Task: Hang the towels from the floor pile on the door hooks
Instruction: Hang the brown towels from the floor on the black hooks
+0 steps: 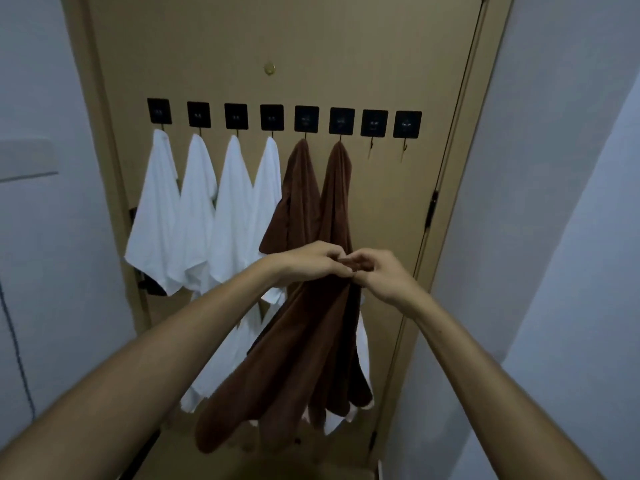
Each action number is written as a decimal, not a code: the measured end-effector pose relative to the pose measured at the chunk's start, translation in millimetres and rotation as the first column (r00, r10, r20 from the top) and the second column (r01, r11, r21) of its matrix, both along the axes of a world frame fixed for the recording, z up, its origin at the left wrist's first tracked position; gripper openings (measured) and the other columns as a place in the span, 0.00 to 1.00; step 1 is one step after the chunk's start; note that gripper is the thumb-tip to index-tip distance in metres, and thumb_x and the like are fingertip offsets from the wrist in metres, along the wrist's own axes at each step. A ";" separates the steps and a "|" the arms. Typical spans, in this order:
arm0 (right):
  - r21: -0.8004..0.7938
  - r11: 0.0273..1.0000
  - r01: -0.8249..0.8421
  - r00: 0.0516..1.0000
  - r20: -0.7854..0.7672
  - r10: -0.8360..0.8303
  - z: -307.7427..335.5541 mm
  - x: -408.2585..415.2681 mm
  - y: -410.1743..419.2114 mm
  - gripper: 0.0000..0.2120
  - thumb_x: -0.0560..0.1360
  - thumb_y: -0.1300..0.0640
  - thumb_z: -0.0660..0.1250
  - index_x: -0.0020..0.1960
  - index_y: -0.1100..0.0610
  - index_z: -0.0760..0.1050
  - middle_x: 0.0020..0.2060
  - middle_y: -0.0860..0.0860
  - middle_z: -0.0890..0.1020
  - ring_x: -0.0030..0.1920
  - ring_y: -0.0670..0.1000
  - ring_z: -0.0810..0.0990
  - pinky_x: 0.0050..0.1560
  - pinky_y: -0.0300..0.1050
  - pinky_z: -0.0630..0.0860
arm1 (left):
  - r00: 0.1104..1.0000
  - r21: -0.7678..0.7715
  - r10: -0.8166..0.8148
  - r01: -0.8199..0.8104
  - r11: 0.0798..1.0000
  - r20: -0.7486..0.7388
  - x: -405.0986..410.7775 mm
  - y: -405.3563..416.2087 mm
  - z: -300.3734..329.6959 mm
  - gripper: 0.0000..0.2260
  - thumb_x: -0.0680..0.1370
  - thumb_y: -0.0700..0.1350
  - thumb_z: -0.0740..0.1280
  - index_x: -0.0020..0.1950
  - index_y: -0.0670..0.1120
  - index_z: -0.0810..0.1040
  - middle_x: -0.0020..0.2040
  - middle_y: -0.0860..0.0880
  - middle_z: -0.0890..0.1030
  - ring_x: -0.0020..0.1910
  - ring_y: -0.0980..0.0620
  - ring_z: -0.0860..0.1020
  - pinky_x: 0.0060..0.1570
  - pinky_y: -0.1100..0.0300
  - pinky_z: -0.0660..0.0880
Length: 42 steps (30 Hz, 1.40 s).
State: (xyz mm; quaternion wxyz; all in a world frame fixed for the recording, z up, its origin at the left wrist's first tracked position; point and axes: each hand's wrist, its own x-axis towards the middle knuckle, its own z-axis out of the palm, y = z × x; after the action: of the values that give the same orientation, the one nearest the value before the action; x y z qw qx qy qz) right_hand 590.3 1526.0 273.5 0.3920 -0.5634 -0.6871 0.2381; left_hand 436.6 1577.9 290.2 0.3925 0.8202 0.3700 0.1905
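Forearms: both bare, reaching from the bottom corners up to the middle of the view, where they meet.
Left hand [311, 259]: fingers curled, pinching the top of the held brown towel [298, 362], fingertips touching those of the other hand.
Right hand [377, 271]: clenched on the same gathered top edge, just beside the left hand.
Held brown towel: hangs from the two hands in long folds, its lower edge low in the view, well apart from the hooks above. White cloth [225, 362] shows behind it on both sides; whether the hands hold that too cannot be told.
Left wall [41, 237]: pale, close beside the door frame.
Door [277, 39]: tan, shut, its upper part bare save for a small round knob [269, 68].
Hook row: eight black square pads in a line across the door.
White towels [156, 216]: four, on the four left hooks, their edges overlapping one another.
Hung brown towels [299, 199]: two, on the fifth and sixth hooks, touching each other and the last white one.
Free hooks [370, 148]: the seventh and eighth, bare, with open door face beneath them up to the hinge edge [431, 209].
Right wall [554, 202]: pale, slanting in close to the hinge side.
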 end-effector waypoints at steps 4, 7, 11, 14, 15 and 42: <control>0.024 0.998 0.065 0.997 -0.054 -0.063 0.4 -13.1 20.9 0.13 0.71 0.74 0.61 0.44 0.58 0.78 0.37 0.50 0.79 0.38 0.45 0.76 0.40 0.36 0.72 | 0.998 -0.032 -0.019 0.018 0.999 -0.053 -40.6 26.9 -9.1 0.10 0.79 0.41 0.62 0.37 0.47 0.73 0.36 0.49 0.71 0.35 0.55 0.68 0.37 0.63 0.64; -0.017 0.998 0.052 0.994 -0.095 -0.054 -3.7 -26.9 36.4 0.11 0.71 0.73 0.61 0.42 0.59 0.76 0.37 0.50 0.78 0.39 0.48 0.76 0.39 0.37 0.72 | 0.997 0.006 0.038 -0.038 0.999 0.067 -54.3 43.7 -11.3 0.09 0.80 0.40 0.60 0.41 0.45 0.75 0.37 0.51 0.74 0.38 0.56 0.72 0.39 0.65 0.67; -0.051 0.997 -0.055 0.992 -0.117 0.049 -8.4 -41.7 50.7 0.04 0.75 0.63 0.65 0.49 0.62 0.77 0.38 0.49 0.77 0.40 0.46 0.75 0.42 0.38 0.71 | 0.977 -0.030 0.040 -0.034 0.999 0.210 -51.0 58.9 -7.3 0.09 0.79 0.39 0.60 0.41 0.45 0.75 0.38 0.51 0.77 0.37 0.57 0.74 0.39 0.66 0.69; -0.062 0.998 -0.026 0.990 -0.139 0.017 -12.1 -34.4 60.7 0.05 0.76 0.59 0.66 0.47 0.61 0.77 0.39 0.53 0.78 0.40 0.50 0.75 0.43 0.42 0.71 | 0.963 -0.125 0.022 0.012 0.992 0.269 -47.7 74.9 -14.7 0.09 0.79 0.37 0.59 0.42 0.44 0.76 0.39 0.50 0.78 0.40 0.55 0.76 0.43 0.64 0.71; -0.091 0.996 -0.025 0.990 -0.143 0.012 -13.6 -28.9 64.5 0.05 0.75 0.58 0.67 0.45 0.59 0.78 0.40 0.54 0.78 0.42 0.52 0.76 0.44 0.46 0.71 | 0.958 -0.150 0.016 0.028 0.988 0.286 -45.7 80.6 -16.4 0.09 0.79 0.37 0.59 0.42 0.43 0.76 0.39 0.49 0.78 0.41 0.55 0.77 0.45 0.64 0.71; 0.305 0.924 0.232 0.942 -0.307 -0.136 37.1 110.7 257.8 0.05 0.76 0.62 0.65 0.46 0.58 0.80 0.40 0.50 0.82 0.42 0.45 0.79 0.45 0.38 0.74 | 0.933 0.246 0.133 -0.223 0.943 0.334 111.3 248.2 35.6 0.09 0.80 0.47 0.59 0.40 0.50 0.73 0.41 0.52 0.78 0.44 0.52 0.77 0.50 0.53 0.73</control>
State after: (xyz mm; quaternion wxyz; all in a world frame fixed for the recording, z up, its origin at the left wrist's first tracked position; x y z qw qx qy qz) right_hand 701.0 1783.8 310.6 0.5965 -0.5112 -0.5988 0.1560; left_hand 547.9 1826.1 325.8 0.3073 0.7894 0.3461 0.4034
